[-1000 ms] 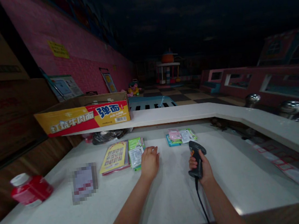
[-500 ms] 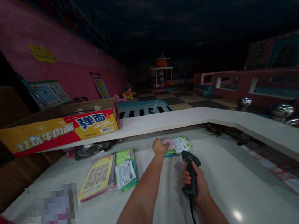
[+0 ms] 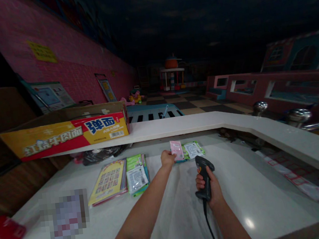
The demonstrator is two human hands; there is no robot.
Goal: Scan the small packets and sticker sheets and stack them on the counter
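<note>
My left hand point(image 3: 168, 159) grips the lower left edge of a pink packet point(image 3: 177, 150), which is tilted up with its face toward me. Right beside it lies a green and white packet point(image 3: 192, 150) on the white counter point(image 3: 169, 213). In my right hand point(image 3: 211, 187) is a black barcode scanner point(image 3: 204, 173), its fingers wrapped round the handle and its head near the packets. From the handle a cord point(image 3: 208, 220) runs down toward me. Left of my forearm are a pile of green and white packets point(image 3: 137, 178) and a stack of yellow booklets point(image 3: 108, 181).
A raised white ledge point(image 3: 177, 126) borders the counter's far side, with an open noodle carton point(image 3: 72, 135) on its left end. A red object point(image 3: 6, 234) sits at the near left. Chrome posts point(image 3: 298, 117) stand beyond the ledge at right.
My left hand has raised the pink packet so that its face shows more fully. The scanner is still in my right hand, and the view has shifted slightly.
</note>
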